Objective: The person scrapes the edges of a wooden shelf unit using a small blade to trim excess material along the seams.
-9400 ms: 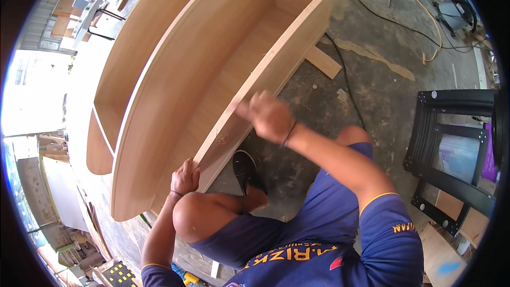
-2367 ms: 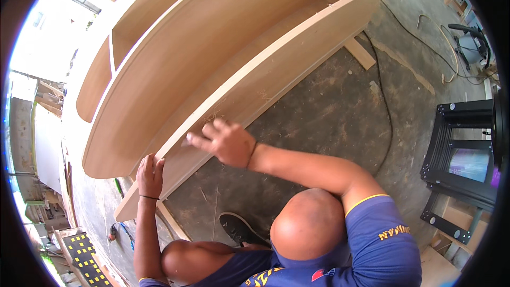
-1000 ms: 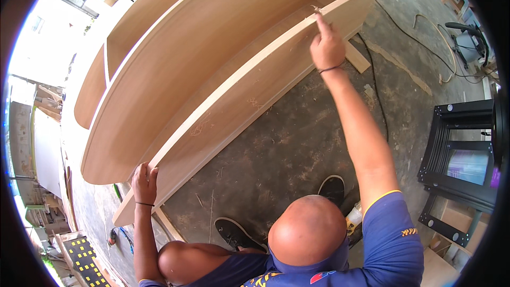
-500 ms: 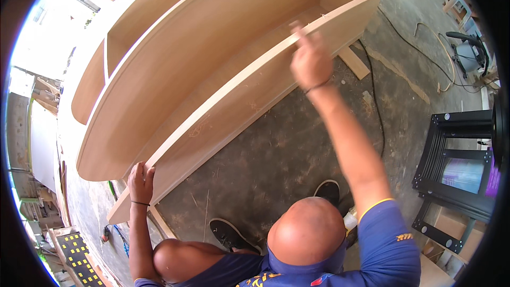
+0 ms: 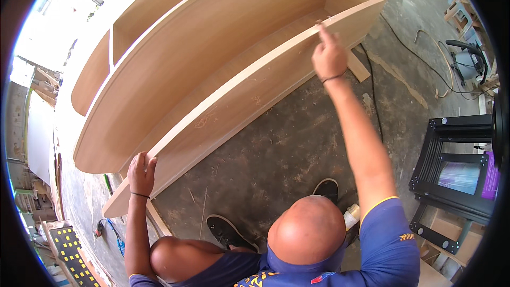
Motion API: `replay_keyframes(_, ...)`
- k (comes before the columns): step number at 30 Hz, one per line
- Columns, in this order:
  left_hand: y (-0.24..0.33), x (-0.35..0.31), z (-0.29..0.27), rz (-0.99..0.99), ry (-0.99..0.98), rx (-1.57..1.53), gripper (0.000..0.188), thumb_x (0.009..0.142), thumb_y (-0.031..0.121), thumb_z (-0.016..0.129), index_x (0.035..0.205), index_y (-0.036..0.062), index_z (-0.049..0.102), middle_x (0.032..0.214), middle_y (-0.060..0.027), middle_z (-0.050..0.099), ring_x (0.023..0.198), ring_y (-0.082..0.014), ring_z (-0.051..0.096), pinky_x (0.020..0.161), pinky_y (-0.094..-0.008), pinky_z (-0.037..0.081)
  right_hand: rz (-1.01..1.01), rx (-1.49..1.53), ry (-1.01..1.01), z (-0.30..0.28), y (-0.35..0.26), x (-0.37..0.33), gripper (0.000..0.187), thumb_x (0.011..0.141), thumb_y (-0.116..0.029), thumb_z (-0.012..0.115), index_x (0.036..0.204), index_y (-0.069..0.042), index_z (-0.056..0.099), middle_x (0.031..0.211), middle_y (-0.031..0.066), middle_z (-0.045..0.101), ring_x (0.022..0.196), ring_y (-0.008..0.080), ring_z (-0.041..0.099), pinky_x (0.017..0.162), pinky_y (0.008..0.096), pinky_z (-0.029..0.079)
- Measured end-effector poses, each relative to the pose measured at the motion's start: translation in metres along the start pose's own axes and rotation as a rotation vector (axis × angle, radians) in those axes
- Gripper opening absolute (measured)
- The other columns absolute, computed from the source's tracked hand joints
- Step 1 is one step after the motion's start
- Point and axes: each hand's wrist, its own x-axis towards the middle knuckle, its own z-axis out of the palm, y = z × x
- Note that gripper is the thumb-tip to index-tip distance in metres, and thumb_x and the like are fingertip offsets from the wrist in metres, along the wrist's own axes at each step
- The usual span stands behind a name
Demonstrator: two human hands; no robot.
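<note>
A wooden cabinet (image 5: 236, 87) runs past the upper edge, hiding part of a floor slat (image 5: 359, 69); blur softens the right hand (image 5: 330, 60), a brown speck (image 5: 319, 23) at its fingertip too small to identify.

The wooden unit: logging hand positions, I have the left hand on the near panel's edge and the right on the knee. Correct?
The right hand isn't there: the head view shows it at that edge too, farther along the near panel. The left hand is as stated.

A wooden cabinet (image 5: 212, 64) on concrete floor (image 5: 249, 154) suggests a workshop.
</note>
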Motion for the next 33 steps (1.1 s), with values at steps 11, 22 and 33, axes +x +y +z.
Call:
replay_keyframes(11,-0.003,-0.007,-0.005,-0.019,-0.003,-0.007,0.030,0.092,0.028,0.062,0.101,-0.0006,0.060,0.092,-0.0200,0.062,0.090,-0.0392,0.060,0.079,-0.0438,0.047,0.130,0.246,-0.040,0.000,-0.028,-0.016,0.036,0.090,-0.008,0.053,0.126,-0.007,0.058,0.109,0.0204,0.065,0.099,0.0372,0.063,0.083,0.0439,0.051)
replay_keyframes(22,-0.011,-0.005,-0.006,-0.038,-0.056,-0.030,0.031,0.090,0.029,0.064,0.101,-0.0001,0.059,0.092,-0.0195,0.062,0.090,-0.0389,0.060,0.079,-0.0434,0.047,-0.371,0.370,0.015,0.021,-0.095,-0.080,0.045,0.086,-0.005,0.057,0.130,-0.014,0.059,0.086,0.0098,0.061,0.077,0.0283,0.060,0.064,0.0402,0.050)
replay_keyframes(33,-0.004,-0.002,-0.005,-0.046,-0.045,-0.001,0.031,0.090,0.029,0.063,0.101,0.0000,0.059,0.092,-0.0190,0.062,0.090,-0.0383,0.060,0.080,-0.0434,0.047,-0.505,0.502,-0.052,0.027,-0.144,-0.113,0.052,0.081,-0.006,0.062,0.132,-0.015,0.060,0.068,0.0041,0.050,0.069,0.0239,0.053,0.066,0.0365,0.048)
